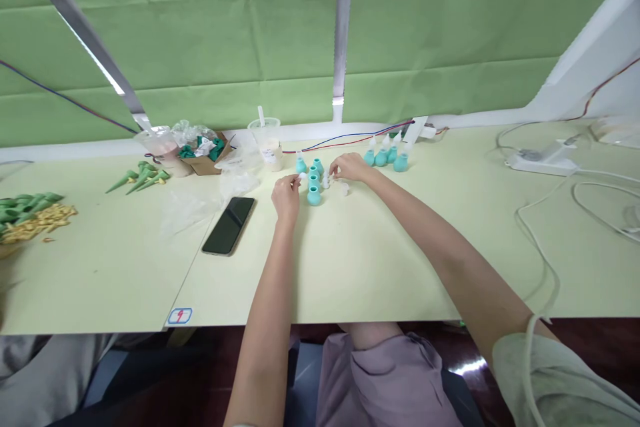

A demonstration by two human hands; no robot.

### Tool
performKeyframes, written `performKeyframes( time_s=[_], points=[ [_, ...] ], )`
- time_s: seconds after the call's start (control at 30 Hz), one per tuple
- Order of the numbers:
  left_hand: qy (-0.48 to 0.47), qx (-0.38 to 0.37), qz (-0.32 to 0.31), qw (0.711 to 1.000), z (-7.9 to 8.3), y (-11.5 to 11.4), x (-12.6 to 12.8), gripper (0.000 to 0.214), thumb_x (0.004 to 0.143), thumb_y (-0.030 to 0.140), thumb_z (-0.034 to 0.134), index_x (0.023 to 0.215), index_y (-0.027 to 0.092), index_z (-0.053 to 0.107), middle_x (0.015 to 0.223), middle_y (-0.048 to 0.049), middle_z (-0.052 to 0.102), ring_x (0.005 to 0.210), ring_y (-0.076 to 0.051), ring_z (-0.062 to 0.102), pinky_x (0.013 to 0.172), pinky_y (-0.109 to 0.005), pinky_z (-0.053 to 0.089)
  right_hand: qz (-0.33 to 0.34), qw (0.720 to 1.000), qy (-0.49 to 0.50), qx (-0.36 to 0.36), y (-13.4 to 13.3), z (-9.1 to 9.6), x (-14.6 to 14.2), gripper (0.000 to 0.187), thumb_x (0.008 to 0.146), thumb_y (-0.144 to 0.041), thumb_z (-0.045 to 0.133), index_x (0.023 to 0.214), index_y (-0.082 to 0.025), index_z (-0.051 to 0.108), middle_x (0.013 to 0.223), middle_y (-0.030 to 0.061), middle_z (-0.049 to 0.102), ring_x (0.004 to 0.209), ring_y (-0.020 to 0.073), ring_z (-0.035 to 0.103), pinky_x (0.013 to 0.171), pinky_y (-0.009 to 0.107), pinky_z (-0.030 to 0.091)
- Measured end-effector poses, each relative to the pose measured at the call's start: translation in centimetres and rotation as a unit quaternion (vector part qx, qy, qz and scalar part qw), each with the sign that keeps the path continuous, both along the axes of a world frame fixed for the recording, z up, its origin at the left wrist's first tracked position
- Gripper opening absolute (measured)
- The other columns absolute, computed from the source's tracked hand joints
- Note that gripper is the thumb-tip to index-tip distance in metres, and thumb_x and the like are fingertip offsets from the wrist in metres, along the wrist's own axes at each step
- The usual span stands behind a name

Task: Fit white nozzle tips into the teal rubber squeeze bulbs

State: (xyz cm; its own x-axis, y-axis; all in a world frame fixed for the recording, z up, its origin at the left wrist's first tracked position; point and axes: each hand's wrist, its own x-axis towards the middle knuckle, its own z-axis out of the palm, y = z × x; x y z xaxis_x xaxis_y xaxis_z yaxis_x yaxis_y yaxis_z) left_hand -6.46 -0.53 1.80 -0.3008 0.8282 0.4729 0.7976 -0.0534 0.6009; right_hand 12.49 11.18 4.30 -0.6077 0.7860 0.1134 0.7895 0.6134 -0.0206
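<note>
My left grip [286, 197] pinches a small white piece [303, 176] beside the row of teal bulbs [314, 197], nearer the desk's [380, 267] far edge than its front. My right grip [352, 167] is narrow, close by some loose white bits [326, 180] (whether it holds one, I cannot tell). Four nozzled bulbs [401, 162] stand right of it, near that far edge.

Open-topped teal bulbs [313, 197] upright in row; white pieces [325, 180] just beside.

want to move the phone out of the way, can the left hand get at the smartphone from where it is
Likely yes: the smartphone lies close beside the left hand, with nothing visible between them, though that hand seems to pinch a small white piece.
</note>
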Motion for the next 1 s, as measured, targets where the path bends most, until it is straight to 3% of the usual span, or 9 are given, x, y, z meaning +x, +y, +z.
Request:
performKeyframes(
  time_s=[0.13, 0.27, 0.37, 0.47, 0.57, 0.67, 0.83, 1.0],
  points=[
    [-0.001, 0.004, -0.004, 1.000, 0.0, 0.1, -0.1, 0.022, 0.088, 0.024, 0.048, 0.098, 0.022, 0.067, 0.081, -0.0014, 0.070, 0.084, -0.019, 0.059, 0.070, -0.027, 0.039, -0.006, 0.998, 0.057, 0.022, -0.8, 1.8, 2.3, 0.018, 0.079, -0.026, 0.059, 0.092, -0.027, 0.071, 0.093, -0.0020, 0.072, 0.086, 0.0160, 0.061, 0.067, 0.025, 0.036],
    [-0.003, 0.005, 0.003, 1.000, 0.0, 0.2, 0.0, 0.023, 0.088, 0.025, 0.047, 0.099, 0.022, 0.068, 0.083, -0.0018, 0.070, 0.083, -0.018, 0.059, 0.072, -0.028, 0.040, -0.072, 0.993, 0.095, 0.010, -2.2, 2.7, 7.8, 0.020, 0.080, -0.037, 0.059, 0.094, -0.027, 0.070, 0.095, -0.0022, 0.072, 0.084, 0.0170, 0.061, 0.066, 0.026, 0.036],
    [-0.001, 0.005, 0.000, 1.000, 0.0, 0.3, 0.0, 0.025, 0.088, 0.026, 0.046, 0.099, 0.022, 0.068, 0.084, -0.0023, 0.070, 0.083, -0.018, 0.059, 0.074, -0.028, 0.040, -0.120, 0.989, 0.063, -0.053, -3.6, 1.4, 11.6, 0.031, 0.073, -0.043, 0.065, 0.100, -0.029, 0.068, 0.102, -0.0030, 0.070, 0.089, 0.0193, 0.061, 0.066, 0.027, 0.038],
    [0.000, 0.006, -0.001, 1.000, 0.0, 0.3, 0.0, 0.025, 0.088, 0.028, 0.046, 0.098, 0.022, 0.068, 0.084, -0.0026, 0.070, 0.083, -0.019, 0.059, 0.075, -0.028, 0.040, -0.135, 0.985, 0.056, -0.095, -4.7, -0.6, 13.5, 0.034, 0.071, -0.043, 0.067, 0.102, -0.030, 0.067, 0.106, -0.0032, 0.068, 0.090, 0.0193, 0.061, 0.065, 0.027, 0.040],
    [-0.002, -0.001, 0.005, 1.000, 0.0, 0.2, -0.1, 0.025, 0.088, 0.028, 0.045, 0.098, 0.023, 0.067, 0.083, -0.0023, 0.070, 0.084, -0.019, 0.059, 0.074, -0.028, 0.040, -0.141, 0.984, 0.066, -0.081, -5.4, -2.0, 13.3, 0.025, 0.073, -0.036, 0.065, 0.097, -0.028, 0.067, 0.104, -0.0015, 0.069, 0.088, 0.0191, 0.062, 0.065, 0.027, 0.040],
    [0.003, -0.008, 0.009, 1.000, 0.2, 0.0, -0.2, 0.025, 0.088, 0.027, 0.045, 0.099, 0.022, 0.067, 0.084, -0.0025, 0.070, 0.085, -0.019, 0.060, 0.074, -0.029, 0.040, -0.132, 0.983, 0.112, -0.060, -5.5, -1.9, 12.0, 0.021, 0.076, -0.030, 0.062, 0.096, -0.025, 0.065, 0.103, 0.0008, 0.068, 0.089, 0.0194, 0.062, 0.069, 0.028, 0.042],
    [0.005, -0.008, 0.009, 1.000, 0.2, -0.1, -0.2, 0.025, 0.087, 0.025, 0.045, 0.098, 0.022, 0.067, 0.084, -0.0024, 0.070, 0.084, -0.019, 0.059, 0.074, -0.028, 0.040, -0.065, 0.969, 0.228, -0.069, -4.8, -0.6, 9.0, 0.043, 0.079, -0.022, 0.059, 0.120, -0.021, 0.047, 0.100, 0.0028, 0.068, 0.082, 0.0156, 0.062, 0.073, 0.027, 0.043],
    [0.001, -0.003, 0.004, 1.000, 0.1, 0.0, -0.2, 0.025, 0.088, 0.026, 0.045, 0.098, 0.021, 0.067, 0.084, -0.0026, 0.070, 0.084, -0.018, 0.059, 0.076, -0.028, 0.040, -0.021, 0.986, 0.158, -0.052, -3.1, -0.1, 6.2, 0.019, 0.074, -0.014, 0.062, 0.093, -0.015, 0.062, 0.094, 0.0069, 0.067, 0.082, 0.0162, 0.060, 0.074, 0.025, 0.041]
  ],
)
